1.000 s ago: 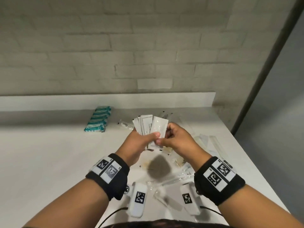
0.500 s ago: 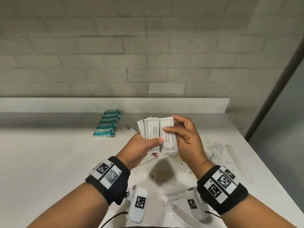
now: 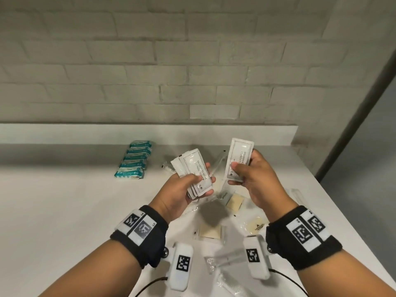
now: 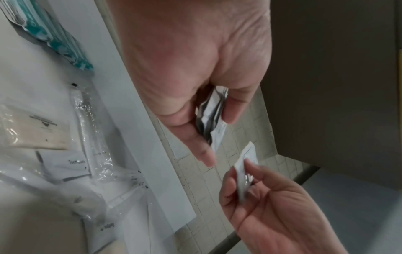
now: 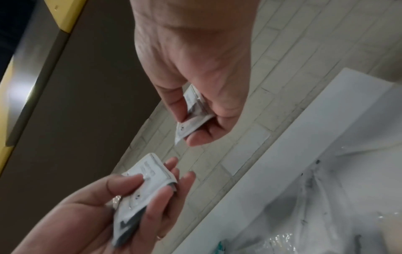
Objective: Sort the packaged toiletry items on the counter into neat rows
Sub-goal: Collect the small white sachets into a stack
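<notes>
Right hand (image 3: 252, 179) pulled one sachet (image 3: 239, 159) off stack (image 3: 194, 172).

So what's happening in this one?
A person is sorting hotel-style toiletries on a white counter. The left hand grips a fanned stack of shampoo sachets; the right hand pinches a single sachet apart from it. Teal packets already form a row; clear-wrapped items lie loose below.

Wipe packs (image 3: 134, 160) rowed rear-left on counter (image 3: 64, 211); loose packets (image 3: 232, 200) right.
</notes>
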`<state>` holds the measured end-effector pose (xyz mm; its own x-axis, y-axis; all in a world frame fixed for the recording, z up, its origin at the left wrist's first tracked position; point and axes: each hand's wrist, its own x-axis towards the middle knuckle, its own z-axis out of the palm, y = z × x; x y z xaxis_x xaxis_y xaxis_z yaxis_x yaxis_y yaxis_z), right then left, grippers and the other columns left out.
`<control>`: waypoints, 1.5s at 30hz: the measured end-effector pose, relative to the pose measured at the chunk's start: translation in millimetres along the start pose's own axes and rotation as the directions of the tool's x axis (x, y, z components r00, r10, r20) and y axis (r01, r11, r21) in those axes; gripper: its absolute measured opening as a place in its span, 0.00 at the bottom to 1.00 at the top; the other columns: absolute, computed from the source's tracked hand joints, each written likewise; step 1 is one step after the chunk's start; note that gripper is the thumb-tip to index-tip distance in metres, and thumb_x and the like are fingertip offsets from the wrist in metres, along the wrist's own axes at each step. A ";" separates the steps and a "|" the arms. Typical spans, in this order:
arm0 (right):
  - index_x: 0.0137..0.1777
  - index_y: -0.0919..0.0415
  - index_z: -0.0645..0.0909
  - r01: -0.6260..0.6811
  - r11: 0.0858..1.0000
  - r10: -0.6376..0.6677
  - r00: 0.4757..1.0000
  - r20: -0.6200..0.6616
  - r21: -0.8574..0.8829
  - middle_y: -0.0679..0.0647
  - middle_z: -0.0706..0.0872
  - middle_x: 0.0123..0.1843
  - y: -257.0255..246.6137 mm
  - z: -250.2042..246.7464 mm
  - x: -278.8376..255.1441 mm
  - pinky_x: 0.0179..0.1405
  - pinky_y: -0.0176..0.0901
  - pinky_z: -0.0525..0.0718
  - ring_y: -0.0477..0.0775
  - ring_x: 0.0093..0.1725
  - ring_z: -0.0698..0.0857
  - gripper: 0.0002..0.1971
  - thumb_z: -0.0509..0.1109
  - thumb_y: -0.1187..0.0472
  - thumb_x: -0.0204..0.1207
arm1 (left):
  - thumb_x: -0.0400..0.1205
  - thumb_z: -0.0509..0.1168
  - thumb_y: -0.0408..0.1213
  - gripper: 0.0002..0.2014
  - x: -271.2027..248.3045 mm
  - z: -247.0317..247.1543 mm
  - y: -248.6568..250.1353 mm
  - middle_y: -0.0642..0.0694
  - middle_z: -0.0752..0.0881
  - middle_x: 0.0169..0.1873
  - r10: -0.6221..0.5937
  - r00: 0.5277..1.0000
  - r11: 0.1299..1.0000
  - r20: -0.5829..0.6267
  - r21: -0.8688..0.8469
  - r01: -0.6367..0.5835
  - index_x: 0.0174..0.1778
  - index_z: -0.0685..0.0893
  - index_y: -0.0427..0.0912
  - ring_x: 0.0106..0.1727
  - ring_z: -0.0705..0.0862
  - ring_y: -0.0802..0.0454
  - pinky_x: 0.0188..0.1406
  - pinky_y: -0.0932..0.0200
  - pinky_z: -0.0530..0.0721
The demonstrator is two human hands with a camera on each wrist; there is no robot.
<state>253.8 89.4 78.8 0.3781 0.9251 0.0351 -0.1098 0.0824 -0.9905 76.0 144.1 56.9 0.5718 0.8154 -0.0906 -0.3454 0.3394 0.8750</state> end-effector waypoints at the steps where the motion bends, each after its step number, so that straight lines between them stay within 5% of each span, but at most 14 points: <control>1: 0.61 0.60 0.77 -0.010 0.998 0.008 1.000 0.028 0.054 0.62 0.87 0.53 -0.4 0.1 -0.7 0.40 0.51 0.87 0.61 0.49 0.87 0.15 0.67 0.75 0.77 | 0.83 0.54 0.21 0.18 -0.4 -0.5 -0.6 0.37 0.86 0.58 0.004 1.000 1.000 -0.008 0.014 -0.004 0.67 0.78 0.33 0.56 0.88 0.39 0.38 0.51 0.90; 6: 0.64 0.67 0.79 -0.066 0.993 0.038 0.965 0.259 0.099 0.65 0.90 0.55 4.7 16.4 -10.6 0.46 0.49 0.90 0.62 0.51 0.90 0.19 0.72 0.73 0.71 | 0.83 0.60 0.24 0.15 -5.1 1.9 -1.5 0.39 0.90 0.51 0.016 1.000 0.993 -0.011 0.119 -0.014 0.65 0.81 0.35 0.48 0.91 0.45 0.36 0.55 0.89; 10: 0.57 0.70 0.83 -0.018 1.000 0.016 0.988 0.154 0.007 0.61 0.91 0.46 11.3 30.3 -14.3 0.29 0.34 0.85 0.48 0.35 0.90 0.14 0.73 0.76 0.72 | 0.81 0.65 0.30 0.13 -10.4 2.9 -0.8 0.44 0.91 0.52 0.028 0.999 0.979 0.035 0.199 -0.035 0.62 0.84 0.42 0.50 0.90 0.48 0.39 0.58 0.89; 14: 0.56 0.62 0.82 0.015 1.000 -0.014 0.999 0.034 -0.015 0.61 0.91 0.50 12.1 22.6 -1.8 0.50 0.53 0.89 0.62 0.50 0.90 0.15 0.75 0.73 0.71 | 0.84 0.62 0.28 0.11 -11.8 -4.6 0.4 0.38 0.91 0.50 0.018 0.998 0.992 -0.063 0.128 -0.010 0.61 0.83 0.34 0.49 0.91 0.43 0.41 0.54 0.90; 17: 0.56 0.59 0.78 0.026 0.999 -0.025 0.999 -0.034 0.036 0.58 0.89 0.51 3.7 10.5 4.8 0.50 0.49 0.88 0.61 0.52 0.89 0.19 0.74 0.77 0.69 | 0.83 0.63 0.28 0.12 -11.1 -10.8 1.7 0.32 0.89 0.54 0.049 0.992 0.990 -0.113 0.138 -0.033 0.62 0.82 0.31 0.53 0.90 0.39 0.45 0.52 0.90; 20: 0.64 0.62 0.77 -0.053 0.991 0.039 0.993 0.110 0.120 0.63 0.89 0.56 -1.9 7.1 0.9 0.48 0.46 0.90 0.61 0.54 0.89 0.25 0.74 0.79 0.68 | 0.82 0.65 0.29 0.10 -12.9 -10.8 3.4 0.35 0.89 0.51 0.051 0.993 0.984 -0.108 0.174 -0.032 0.58 0.85 0.35 0.50 0.90 0.42 0.44 0.53 0.90; 24: 0.57 0.65 0.83 -0.149 0.988 0.131 0.935 0.330 0.032 0.62 0.92 0.49 -0.6 18.0 -8.7 0.39 0.44 0.90 0.59 0.46 0.91 0.19 0.72 0.80 0.68 | 0.84 0.57 0.47 0.15 -16.5 -1.4 3.4 0.44 0.92 0.50 -0.017 1.000 0.974 0.016 0.227 0.012 0.60 0.84 0.46 0.49 0.91 0.46 0.39 0.57 0.90; 27: 0.44 0.62 0.84 0.066 0.997 -0.050 0.956 0.288 -0.046 0.55 0.89 0.38 -8.2 11.4 -3.2 0.34 0.40 0.85 0.52 0.35 0.87 0.14 0.75 0.80 0.65 | 0.82 0.49 0.59 0.27 -12.5 -2.8 6.7 0.39 0.90 0.52 -0.094 0.995 0.979 0.045 0.184 0.084 0.63 0.83 0.46 0.48 0.91 0.44 0.33 0.60 0.88; 30: 0.44 0.61 0.87 0.267 0.943 -0.181 0.913 0.366 -0.199 0.55 0.80 0.41 -14.6 4.2 2.2 0.44 0.41 0.85 0.49 0.41 0.82 0.17 0.76 0.82 0.62 | 0.81 0.62 0.45 0.18 -9.7 -6.9 11.0 0.37 0.89 0.48 -0.087 0.996 0.990 0.028 0.112 0.084 0.63 0.82 0.42 0.42 0.90 0.47 0.29 0.62 0.85; 33: 0.51 0.47 0.85 0.248 0.894 -0.102 0.923 0.370 -0.372 0.50 0.85 0.48 -9.3 -1.7 2.4 0.41 0.30 0.83 0.43 0.44 0.85 0.26 0.76 0.80 0.65 | 0.78 0.68 0.28 0.13 -1.4 -11.7 16.4 0.42 0.89 0.49 0.056 0.994 0.997 -0.097 0.054 -0.051 0.58 0.84 0.44 0.44 0.87 0.49 0.33 0.62 0.85; 40: 0.55 0.66 0.85 -0.007 0.964 0.050 0.987 0.155 -0.267 0.59 0.92 0.47 14.5 -23.0 -3.1 0.50 0.48 0.88 0.58 0.47 0.91 0.12 0.76 0.71 0.71 | 0.79 0.68 0.27 0.10 6.0 -22.5 24.3 0.43 0.89 0.48 0.235 0.938 0.959 -0.256 0.220 -0.180 0.53 0.82 0.45 0.44 0.88 0.52 0.38 0.60 0.86; 43: 0.55 0.66 0.85 -0.002 0.979 0.032 0.989 0.142 -0.204 0.59 0.92 0.48 8.3 -22.7 -3.1 0.50 0.44 0.88 0.56 0.48 0.91 0.12 0.75 0.67 0.72 | 0.79 0.69 0.27 0.05 7.6 -21.6 20.2 0.41 0.88 0.45 0.249 0.917 0.959 -0.311 0.213 -0.188 0.48 0.83 0.40 0.45 0.88 0.49 0.39 0.58 0.88; 45: 0.55 0.62 0.84 -0.023 0.990 0.049 0.983 0.176 -0.142 0.59 0.92 0.50 6.0 -18.6 -3.9 0.57 0.51 0.86 0.59 0.53 0.91 0.15 0.76 0.62 0.67 | 0.80 0.68 0.26 0.02 8.5 -18.8 18.9 0.40 0.87 0.45 0.236 0.911 0.972 -0.338 0.092 -0.218 0.46 0.82 0.35 0.47 0.88 0.47 0.46 0.55 0.89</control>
<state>268.7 79.3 70.3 0.2045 0.9788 0.0098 0.0134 0.0072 -0.9999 60.2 166.3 63.8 0.1876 0.9816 -0.0365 -0.3913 0.1088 0.9138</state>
